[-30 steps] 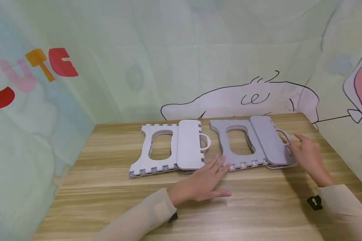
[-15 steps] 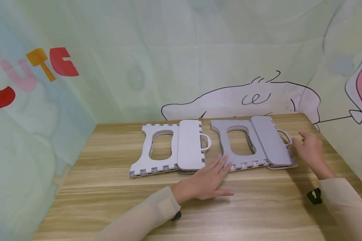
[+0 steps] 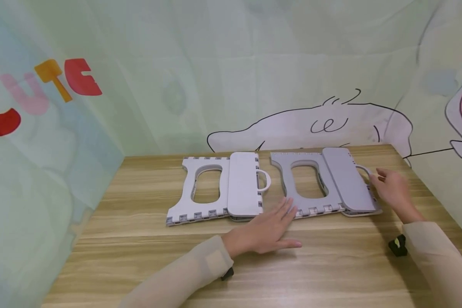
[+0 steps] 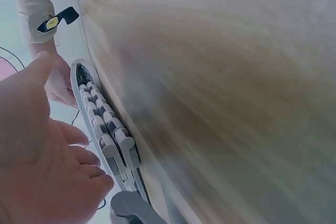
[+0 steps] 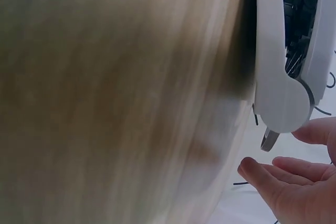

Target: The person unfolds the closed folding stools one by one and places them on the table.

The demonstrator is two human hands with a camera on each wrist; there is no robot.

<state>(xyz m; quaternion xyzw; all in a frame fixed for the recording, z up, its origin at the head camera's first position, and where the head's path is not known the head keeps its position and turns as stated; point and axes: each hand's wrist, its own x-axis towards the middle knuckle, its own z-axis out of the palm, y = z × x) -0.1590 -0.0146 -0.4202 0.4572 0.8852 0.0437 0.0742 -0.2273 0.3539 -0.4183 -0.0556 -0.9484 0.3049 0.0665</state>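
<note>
Two folding step stools lie folded flat on the wooden table. The white stool is on the left, with its loop handle pointing right. Beside it on the right is the light-grey stool. My left hand stretches out with straight fingers, its fingertips at the grey stool's near left corner. By the grey stool's handle is my right hand, fingers loosely bent and covering part of the handle in the head view. In the right wrist view, the thumb and fingers stand apart around the handle's end.
A pale fabric backdrop with printed letters and a cartoon drawing hangs behind and beside the table. The stools lie close to the table's back edge. Black camera mounts are strapped at both wrists.
My right hand drew slightly away from the grey stool's handle, then came back over part of it. The left hand keeps its place at the corner. Both stools stay put.
</note>
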